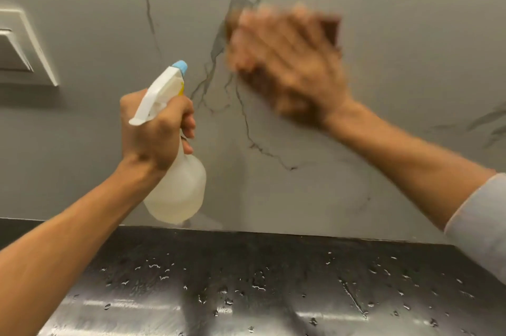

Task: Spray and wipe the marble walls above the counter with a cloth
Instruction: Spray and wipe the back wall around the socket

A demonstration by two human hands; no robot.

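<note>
Grey marble wall point(356, 144) with dark veins fills the head view, rising straight from the back edge of a dark counter point(273, 267).

Left hand point(156, 130): fingers clenched around the neck of a spray bottle point(178, 187), index finger curled across the front at the trigger. Bottle is translucent white, with a white trigger head and a pale blue nozzle tip aimed up and to the right at the wall. It is held upright, slightly tilted, clear of the counter and just in front of the wall.

Right hand point(287, 61): heavily motion-blurred — palm flat toward the wall, fingers spread and extended up-left. It presses a dark brown cloth point(330, 30) against the marble; the cloth shows only at the upper right and lower left edges of the hand. Whether the fingers grip the cloth or merely press it flat, I cannot tell. A light grey sleeve point(479, 215) is pushed up the right forearm.

Counter surface: glossy, scattered with water droplets — densest toward the near edge.

Upper left: a white switch plate point(24, 48) mounted on the wall, well apart from both hands.
</note>
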